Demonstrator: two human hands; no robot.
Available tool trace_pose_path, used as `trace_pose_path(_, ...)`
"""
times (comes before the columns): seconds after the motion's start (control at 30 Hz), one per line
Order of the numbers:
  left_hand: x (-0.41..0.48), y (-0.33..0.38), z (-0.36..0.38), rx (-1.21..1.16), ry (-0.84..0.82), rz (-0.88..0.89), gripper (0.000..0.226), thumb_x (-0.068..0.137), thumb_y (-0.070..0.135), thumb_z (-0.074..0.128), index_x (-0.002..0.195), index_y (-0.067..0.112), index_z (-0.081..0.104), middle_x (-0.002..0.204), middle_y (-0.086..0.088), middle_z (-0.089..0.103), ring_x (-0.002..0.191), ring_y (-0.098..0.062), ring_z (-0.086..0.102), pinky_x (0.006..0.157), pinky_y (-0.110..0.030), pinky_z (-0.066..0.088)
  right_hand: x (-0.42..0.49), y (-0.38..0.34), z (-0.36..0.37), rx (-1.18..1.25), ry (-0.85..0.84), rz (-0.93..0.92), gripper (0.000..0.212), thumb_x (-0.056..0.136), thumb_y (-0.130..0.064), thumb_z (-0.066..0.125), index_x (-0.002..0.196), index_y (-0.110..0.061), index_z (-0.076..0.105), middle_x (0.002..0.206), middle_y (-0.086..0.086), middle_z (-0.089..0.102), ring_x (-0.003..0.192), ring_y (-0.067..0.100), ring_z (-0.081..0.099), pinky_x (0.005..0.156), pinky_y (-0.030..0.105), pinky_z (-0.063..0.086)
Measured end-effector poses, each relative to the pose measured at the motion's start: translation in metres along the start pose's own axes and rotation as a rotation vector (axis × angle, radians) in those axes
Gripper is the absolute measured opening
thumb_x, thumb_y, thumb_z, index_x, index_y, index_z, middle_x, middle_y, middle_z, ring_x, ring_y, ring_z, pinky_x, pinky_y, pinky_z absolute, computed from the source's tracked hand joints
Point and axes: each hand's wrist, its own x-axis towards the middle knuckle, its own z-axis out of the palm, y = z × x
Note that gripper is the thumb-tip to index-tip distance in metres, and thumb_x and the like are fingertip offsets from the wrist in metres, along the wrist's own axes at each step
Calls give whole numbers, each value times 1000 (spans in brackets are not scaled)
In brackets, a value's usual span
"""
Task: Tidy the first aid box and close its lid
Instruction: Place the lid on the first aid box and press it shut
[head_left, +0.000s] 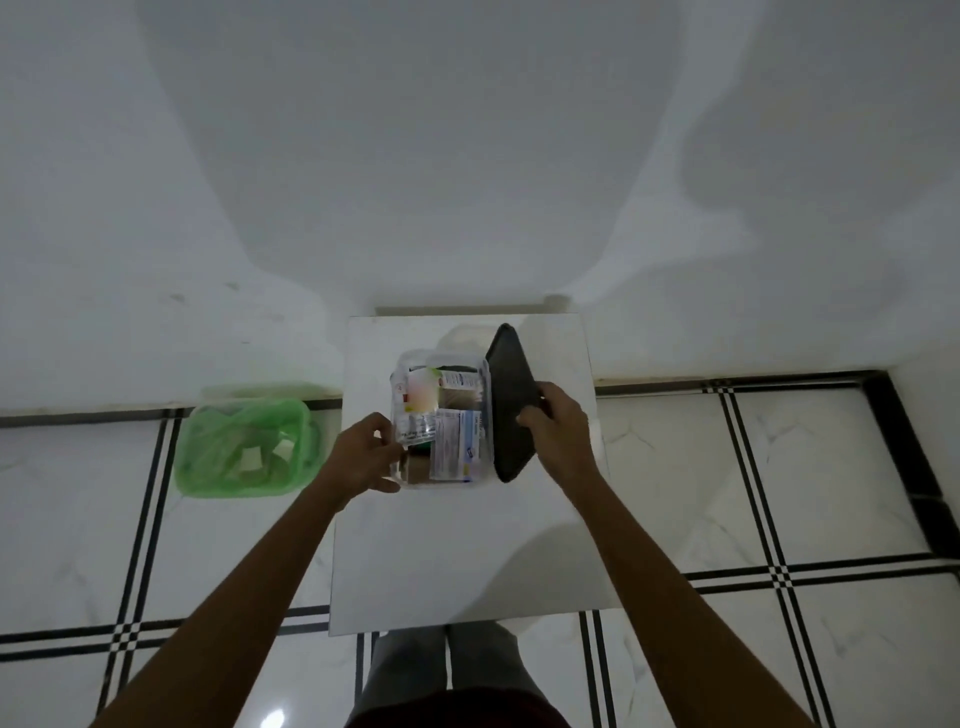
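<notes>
On a small white square table (467, 545), a clear plastic first aid box (440, 470) packed with packets sits at the far middle. The right hand (558, 428) grips the tilted dark rectangular lid (511, 400) at the box's right edge; the left hand (363, 457) pinches its left wall.

1. I'm seeing the box (440, 418) sitting on the table (467, 545), packets lying inside.
2. The lid (511, 402) is standing tilted against its right side.
3. A bin (244, 447) is sitting on the floor, left of the table.
</notes>
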Motion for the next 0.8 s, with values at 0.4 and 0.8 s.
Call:
trace_pose_path(0.4, -2, 0, 2, -99, 159, 120, 36, 94, 17, 46, 129, 24, 55, 116, -8, 61, 105, -23, 57, 78, -37, 52, -43, 13, 104, -666, -12, -698, 53, 67, -22, 72, 115, -4, 58, 90, 12, 68, 87, 29, 64, 91, 49, 52)
trace_pose_path(0.8, 13, 3, 22, 149, 331, 297, 26, 95, 32, 46, 109, 23, 66, 93, -6, 69, 81, -20, 65, 77, -40, 54, -33, 15, 109, -709, 105, -573, 48, 88, -44, 48, 127, -15, 49, 125, 12, 56, 116, 29, 49, 104, 55, 39)
